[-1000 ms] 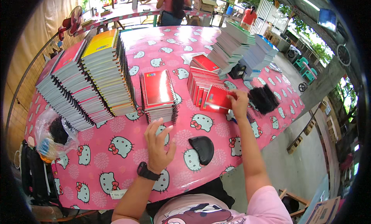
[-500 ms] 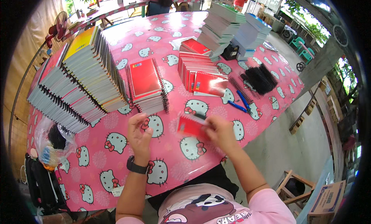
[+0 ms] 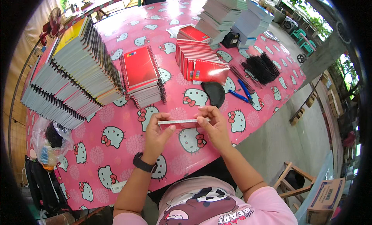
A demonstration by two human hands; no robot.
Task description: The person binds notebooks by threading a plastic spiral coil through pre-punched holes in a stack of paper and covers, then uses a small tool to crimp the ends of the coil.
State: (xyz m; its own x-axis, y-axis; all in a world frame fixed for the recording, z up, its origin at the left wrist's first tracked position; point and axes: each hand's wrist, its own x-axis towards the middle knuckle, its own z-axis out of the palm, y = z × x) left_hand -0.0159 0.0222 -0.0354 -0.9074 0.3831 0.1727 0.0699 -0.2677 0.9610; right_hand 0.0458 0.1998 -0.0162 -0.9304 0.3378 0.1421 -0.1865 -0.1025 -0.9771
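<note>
A thin, white-edged stack of paper sheets (image 3: 178, 122) is being held level between the two hands, the left hand (image 3: 156, 135) pinching one end and the right hand (image 3: 215, 128) pinching the other. Just beyond the right hand, a black, curved object (image 3: 214, 94) is resting near a blue-handled tool (image 3: 238, 96). Farther beyond the hands, red-covered paper pads (image 3: 211, 71) are lying in an overlapping row on the pink, cat-print-covered desk (image 3: 128, 155).
</note>
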